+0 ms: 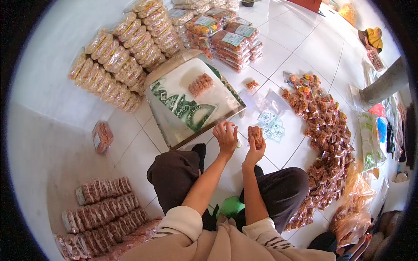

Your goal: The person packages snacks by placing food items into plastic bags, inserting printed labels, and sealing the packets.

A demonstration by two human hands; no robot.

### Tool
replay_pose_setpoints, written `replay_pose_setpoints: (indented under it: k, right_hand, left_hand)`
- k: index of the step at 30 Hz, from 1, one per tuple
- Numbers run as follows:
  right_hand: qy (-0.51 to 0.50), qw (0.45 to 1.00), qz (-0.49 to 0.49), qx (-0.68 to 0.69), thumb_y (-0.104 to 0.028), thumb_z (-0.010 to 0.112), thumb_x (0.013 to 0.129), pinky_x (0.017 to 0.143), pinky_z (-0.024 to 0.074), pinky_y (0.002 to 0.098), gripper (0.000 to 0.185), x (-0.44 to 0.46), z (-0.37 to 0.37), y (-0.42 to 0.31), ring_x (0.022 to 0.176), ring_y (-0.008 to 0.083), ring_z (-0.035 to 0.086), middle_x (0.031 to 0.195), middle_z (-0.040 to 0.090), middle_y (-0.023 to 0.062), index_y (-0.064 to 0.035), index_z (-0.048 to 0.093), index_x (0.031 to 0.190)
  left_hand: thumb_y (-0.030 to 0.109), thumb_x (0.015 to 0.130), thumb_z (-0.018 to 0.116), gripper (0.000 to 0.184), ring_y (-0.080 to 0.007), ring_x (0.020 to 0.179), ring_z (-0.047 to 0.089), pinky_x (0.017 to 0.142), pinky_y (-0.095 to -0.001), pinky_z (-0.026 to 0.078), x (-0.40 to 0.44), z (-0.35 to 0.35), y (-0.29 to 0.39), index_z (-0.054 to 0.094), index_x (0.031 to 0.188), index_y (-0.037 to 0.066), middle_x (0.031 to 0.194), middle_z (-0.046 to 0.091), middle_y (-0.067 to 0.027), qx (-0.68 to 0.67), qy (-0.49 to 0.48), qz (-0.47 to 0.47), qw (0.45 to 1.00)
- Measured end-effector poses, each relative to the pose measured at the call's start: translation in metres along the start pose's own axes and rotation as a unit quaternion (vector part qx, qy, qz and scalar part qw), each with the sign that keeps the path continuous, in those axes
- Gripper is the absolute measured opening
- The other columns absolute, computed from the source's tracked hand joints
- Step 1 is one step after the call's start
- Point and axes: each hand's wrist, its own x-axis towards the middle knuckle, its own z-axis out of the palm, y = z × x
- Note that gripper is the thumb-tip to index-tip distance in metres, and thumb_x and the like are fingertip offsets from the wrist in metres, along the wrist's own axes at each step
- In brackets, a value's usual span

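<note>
My right hand point(254, 155) is closed around a small clear packet of reddish-brown snacks point(256, 136), held upright above the floor. To its left, my left hand point(225, 138) has its fingers apart and slightly bent, with nothing visible in them, by the near corner of a low table point(165, 128). A similar bundle of snack packets point(200, 85) lies on that table's green-and-white top. A small whitish object point(238, 142) shows beside my left hand; its kind is unclear. Printed pale-blue labels point(271, 125) and clear plastic bags point(275, 102) are on the tiles beyond my right hand.
Many small brown snack packets point(328, 139) form a long curved pile on the right. Stacked bagged snacks point(115, 61) line the wall at back left, with labelled packs point(233, 41) beside them. Long packet rows point(102, 213) lie at lower left. A grey post point(383, 85) stands right.
</note>
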Motion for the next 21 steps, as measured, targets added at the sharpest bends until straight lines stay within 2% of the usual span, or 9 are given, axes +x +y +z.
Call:
replay_pose_setpoints:
  k: [2, 4, 7, 8, 12, 14, 16, 19, 21]
  right_hand:
    - [-0.02, 0.999, 0.019, -0.023, -0.005, 0.06, 0.077, 0.082, 0.0438, 0.0282, 0.044, -0.005, 0.003, 0.001, 0.093, 0.0181, 0.053, 0.107, 0.052, 0.0138, 0.0061, 0.04, 0.115]
    - [-0.033, 0.991, 0.054, -0.114, -0.005, 0.059, 0.077, 0.079, 0.0444, 0.027, 0.041, -0.013, 0.008, -0.004, 0.092, 0.0155, 0.054, 0.106, 0.053, 0.0122, 0.0058, 0.044, 0.114]
    - [-0.06, 0.988, 0.142, -0.02, -0.006, 0.059, 0.077, 0.077, 0.0449, 0.0253, 0.038, -0.037, 0.016, -0.001, 0.09, 0.014, 0.054, 0.104, 0.054, 0.0099, 0.0054, 0.047, 0.111]
    - [-0.066, 0.985, 0.161, 0.001, -0.009, 0.063, 0.074, 0.076, 0.0451, 0.0252, 0.042, -0.04, 0.013, 0.008, 0.088, 0.0152, 0.055, 0.1, 0.056, 0.0102, 0.0057, 0.047, 0.11]
    - [-0.071, 0.983, 0.172, 0.006, -0.008, 0.06, 0.077, 0.071, 0.045, 0.023, 0.034, -0.044, 0.017, 0.011, 0.081, 0.0124, 0.056, 0.095, 0.057, 0.0062, 0.0048, 0.051, 0.106]
    - [-0.158, 0.959, 0.235, 0.02, -0.01, 0.059, 0.077, 0.067, 0.0443, 0.0215, 0.029, -0.034, 0.018, 0.011, 0.073, 0.0105, 0.054, 0.087, 0.058, 0.0042, 0.0034, 0.053, 0.103]
    - [-0.187, 0.957, 0.223, -0.004, -0.01, 0.059, 0.078, 0.065, 0.0439, 0.021, 0.028, -0.025, 0.021, 0.022, 0.071, 0.01, 0.054, 0.085, 0.057, 0.0037, 0.0029, 0.053, 0.102]
    - [-0.214, 0.956, 0.192, -0.058, -0.01, 0.057, 0.079, 0.064, 0.0433, 0.0201, 0.026, -0.022, 0.035, 0.027, 0.073, 0.0095, 0.053, 0.087, 0.058, 0.0035, 0.0016, 0.054, 0.102]
    - [-0.154, 0.973, 0.146, 0.088, -0.007, 0.057, 0.078, 0.076, 0.0444, 0.0245, 0.032, -0.028, 0.048, 0.024, 0.085, 0.0134, 0.055, 0.097, 0.056, 0.0066, 0.002, 0.05, 0.109]
  left_hand:
    - [0.022, 0.076, 0.057, 0.019, -0.0249, 0.092, 0.04, 0.079, -0.0418, 0.028, 0.005, -0.008, 0.005, 0.049, 0.088, 0.01, 0.092, 0.046, -0.0067, -0.046, 0.012, -0.047, 0.998]
    - [0.022, 0.076, 0.058, 0.018, -0.0238, 0.087, 0.042, 0.077, -0.0399, 0.029, 0.009, -0.01, 0.004, 0.048, 0.086, 0.01, 0.088, 0.047, -0.0058, -0.076, 0.027, -0.043, 0.996]
    - [0.019, 0.075, 0.06, 0.017, -0.022, 0.077, 0.045, 0.073, -0.0363, 0.032, 0.014, -0.013, -0.006, 0.048, 0.081, 0.009, 0.08, 0.049, -0.0051, -0.13, 0.046, -0.034, 0.99]
    - [0.017, 0.074, 0.061, 0.017, -0.0212, 0.073, 0.046, 0.071, -0.0348, 0.034, 0.015, -0.013, -0.01, 0.048, 0.079, 0.008, 0.076, 0.05, -0.0053, -0.154, 0.049, -0.029, 0.986]
    - [0.011, 0.071, 0.064, 0.018, -0.0217, 0.065, 0.048, 0.06, -0.0332, 0.038, 0.019, -0.026, -0.021, 0.048, 0.071, 0.004, 0.069, 0.049, -0.007, -0.236, 0.033, -0.001, 0.971]
    - [0.01, 0.071, 0.064, 0.017, -0.0219, 0.065, 0.048, 0.059, -0.0331, 0.038, 0.017, -0.037, -0.019, 0.048, 0.071, 0.003, 0.068, 0.049, -0.0073, -0.261, 0.011, -0.017, 0.965]
    - [0.008, 0.071, 0.064, 0.016, -0.0221, 0.064, 0.048, 0.059, -0.0329, 0.039, 0.009, -0.042, -0.022, 0.049, 0.071, 0.003, 0.068, 0.049, -0.0076, -0.288, -0.009, -0.036, 0.957]
    - [0.006, 0.071, 0.064, 0.015, -0.0225, 0.064, 0.049, 0.059, -0.0321, 0.04, 0.007, -0.047, -0.032, 0.049, 0.072, 0.002, 0.068, 0.049, -0.0082, -0.301, 0.028, -0.034, 0.953]
    - [0.005, 0.07, 0.064, 0.015, -0.0224, 0.064, 0.05, 0.058, -0.0313, 0.04, 0.007, -0.049, -0.035, 0.049, 0.072, 0.002, 0.068, 0.049, -0.0084, -0.307, 0.044, -0.034, 0.95]
